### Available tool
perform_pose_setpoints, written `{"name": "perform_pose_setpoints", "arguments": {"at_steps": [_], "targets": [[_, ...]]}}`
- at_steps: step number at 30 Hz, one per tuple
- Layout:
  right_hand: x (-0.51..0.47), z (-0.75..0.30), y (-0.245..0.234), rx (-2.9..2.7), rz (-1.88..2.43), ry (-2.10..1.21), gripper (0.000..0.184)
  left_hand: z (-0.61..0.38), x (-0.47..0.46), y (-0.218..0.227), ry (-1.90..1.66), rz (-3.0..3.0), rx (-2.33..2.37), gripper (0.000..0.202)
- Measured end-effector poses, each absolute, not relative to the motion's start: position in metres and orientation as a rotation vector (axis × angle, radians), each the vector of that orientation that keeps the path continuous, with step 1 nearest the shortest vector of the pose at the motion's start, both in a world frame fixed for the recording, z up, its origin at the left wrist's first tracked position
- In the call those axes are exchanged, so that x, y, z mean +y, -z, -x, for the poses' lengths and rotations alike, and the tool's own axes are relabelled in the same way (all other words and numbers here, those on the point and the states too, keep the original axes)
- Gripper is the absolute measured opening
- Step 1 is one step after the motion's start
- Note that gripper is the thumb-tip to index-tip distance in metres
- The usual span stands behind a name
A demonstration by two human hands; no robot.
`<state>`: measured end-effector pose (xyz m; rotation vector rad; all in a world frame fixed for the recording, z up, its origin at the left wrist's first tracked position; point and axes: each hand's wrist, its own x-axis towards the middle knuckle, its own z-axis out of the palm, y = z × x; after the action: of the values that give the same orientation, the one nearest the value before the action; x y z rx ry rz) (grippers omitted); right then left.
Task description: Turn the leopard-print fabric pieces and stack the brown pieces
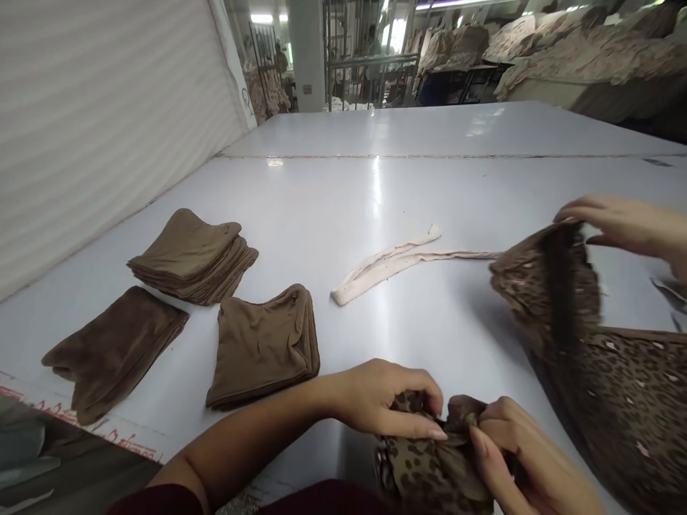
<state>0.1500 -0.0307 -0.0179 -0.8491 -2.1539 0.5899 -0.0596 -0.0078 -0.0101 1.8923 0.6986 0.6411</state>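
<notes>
My left hand (400, 397) pinches the top edge of a brown leopard-print fabric piece (429, 465) near the table's front edge. Opposite it, my right hand (515, 443) grips the same piece, bunching the cloth between thumb and fingers. Part of the fabric is gathered and hidden by my fingers. Further right, another person's hand (617, 222) holds up the corner of a larger leopard-print cloth (638, 393) with small pink spots, which is partly blurred.
On the left lie three stacks of folded brown cloth: a back stack (185, 247), a front-left stack (121, 350) and a nearer stack (262, 350). A pale fabric strip (365, 279) crosses the middle of the white table (322, 193). Fabric heaps (595, 54) fill the background.
</notes>
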Motion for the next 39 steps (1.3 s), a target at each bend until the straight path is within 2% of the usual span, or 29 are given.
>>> {"name": "perform_pose_setpoints", "arguments": {"at_steps": [3, 6, 11, 14, 15, 17, 18, 20, 23, 27, 31, 33, 35, 37, 39], "targets": [[-0.027, -0.152, 0.025, -2.042, 0.993, -0.451, 0.016, 0.05, -0.019, 0.028, -0.685, -1.584, 0.696, 0.016], [-0.022, -0.152, 0.036, -1.933, 1.108, -0.304, 0.018, 0.048, -0.037, 0.037, -0.821, -1.567, 0.675, 0.021], [-0.016, -0.149, 0.044, -1.888, 1.238, -0.403, 0.024, 0.064, -0.041, 0.032, -0.868, -1.772, 0.764, 0.02], [-0.013, -0.153, 0.036, -2.018, 1.26, -0.457, 0.008, 0.072, -0.033, 0.03, -0.84, -1.954, 0.912, 0.021], [-0.012, -0.154, 0.032, -2.11, 1.199, -0.441, 0.013, 0.073, -0.03, 0.029, -0.827, -2.004, 0.923, 0.022], [-0.009, -0.154, 0.024, -2.34, 1.009, -0.366, 0.033, 0.073, -0.025, 0.029, -0.806, -2.077, 0.895, 0.022], [-0.008, -0.154, 0.02, -2.451, 0.915, -0.337, 0.037, 0.073, -0.023, 0.029, -0.798, -2.109, 0.872, 0.022], [-0.006, -0.15, 0.016, -2.616, 0.814, -0.362, 0.031, 0.073, -0.019, 0.028, -0.773, -2.167, 0.811, 0.02], [-0.006, -0.144, 0.017, -2.701, 0.777, -0.535, 0.012, 0.073, -0.014, 0.029, -0.733, -2.206, 0.752, 0.02], [-0.004, -0.147, 0.024, -2.606, 0.785, -0.445, 0.019, 0.074, -0.016, 0.034, -0.707, -2.217, 0.726, 0.022], [0.0, -0.154, 0.035, -2.545, 0.807, -0.376, 0.013, 0.077, -0.024, 0.036, -0.607, -2.249, 0.672, 0.024], [0.0, -0.155, 0.041, -2.532, 0.854, -0.422, 0.013, 0.079, -0.027, 0.033, -0.492, -2.313, 0.814, 0.021], [-0.003, -0.153, 0.046, -2.466, 0.958, -0.42, 0.012, 0.08, -0.03, 0.026, -0.464, -2.38, 1.146, 0.017], [-0.007, -0.149, 0.049, -2.36, 1.059, -0.376, 0.013, 0.075, -0.032, 0.018, -0.581, -2.369, 1.461, 0.018], [-0.012, -0.143, 0.049, -2.252, 1.117, -0.355, 0.013, 0.067, -0.034, 0.012, -0.708, -2.297, 1.565, 0.023]]}}
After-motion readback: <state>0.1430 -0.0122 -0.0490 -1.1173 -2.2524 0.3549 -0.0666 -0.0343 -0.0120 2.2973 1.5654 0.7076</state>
